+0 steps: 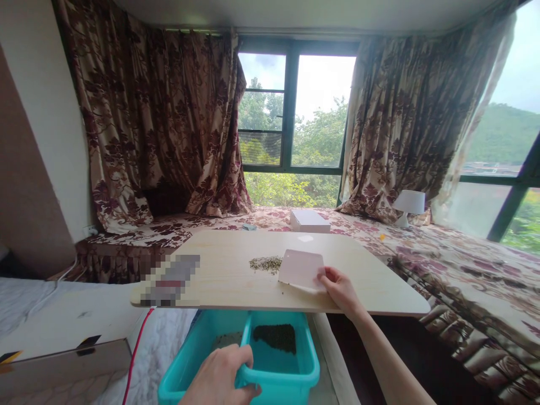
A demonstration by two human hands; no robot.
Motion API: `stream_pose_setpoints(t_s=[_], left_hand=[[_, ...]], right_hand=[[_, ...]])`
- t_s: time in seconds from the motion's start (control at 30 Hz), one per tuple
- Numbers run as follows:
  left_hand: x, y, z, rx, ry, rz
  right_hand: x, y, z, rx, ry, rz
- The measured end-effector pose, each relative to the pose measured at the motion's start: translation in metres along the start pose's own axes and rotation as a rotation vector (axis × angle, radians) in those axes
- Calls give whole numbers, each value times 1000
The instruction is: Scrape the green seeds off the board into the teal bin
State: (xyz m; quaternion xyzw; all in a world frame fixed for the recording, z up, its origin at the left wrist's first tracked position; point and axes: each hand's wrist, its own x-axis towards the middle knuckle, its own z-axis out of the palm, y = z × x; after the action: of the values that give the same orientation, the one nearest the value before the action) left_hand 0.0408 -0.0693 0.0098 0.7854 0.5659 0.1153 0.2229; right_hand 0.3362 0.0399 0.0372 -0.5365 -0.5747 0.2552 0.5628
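My right hand (341, 288) pinches the right edge of a flat white plastic scraper (300, 270), tilted on the pale tabletop (223, 281). Against the scraper's left side lies a loose pile of small greenish beans (264, 264), with a few strays near its lower edge. Below the table's front edge stands a teal two-compartment bin (315, 368). My left hand (225, 371) is closed round the near end of its divider. Dark green beans (276, 337) cover part of the right compartment's bottom; a thinner scatter shows in the left one, partly hidden.
On the table's left lies a blurred-out device (172, 281) with a red cable (137, 354) hanging from it. A white box (310, 221) and a small lamp (409, 203) stand on the patterned window seat. A cardboard box (67, 349) is at left.
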Motion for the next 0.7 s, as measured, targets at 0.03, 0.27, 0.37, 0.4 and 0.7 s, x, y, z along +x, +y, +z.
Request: stream_pose_setpoints(t_s=[0.03,0.27,0.37,0.4,0.7], left_hand=[[0,0,-1,2,0,0],[-3,1,-6,-7,30,-11],[-4,3,-8,-22,40,-13],[-5,4,-9,-25,44,-14],[-4,4,-10,-61,51,-6]], right_hand=[[0,0,0,0,-6,2],[-2,-2,-2,11,13,13],[-1,-1,-1,23,15,21],[-1,-1,0,27,11,24],[-14,-5,2,-17,-80,-1]])
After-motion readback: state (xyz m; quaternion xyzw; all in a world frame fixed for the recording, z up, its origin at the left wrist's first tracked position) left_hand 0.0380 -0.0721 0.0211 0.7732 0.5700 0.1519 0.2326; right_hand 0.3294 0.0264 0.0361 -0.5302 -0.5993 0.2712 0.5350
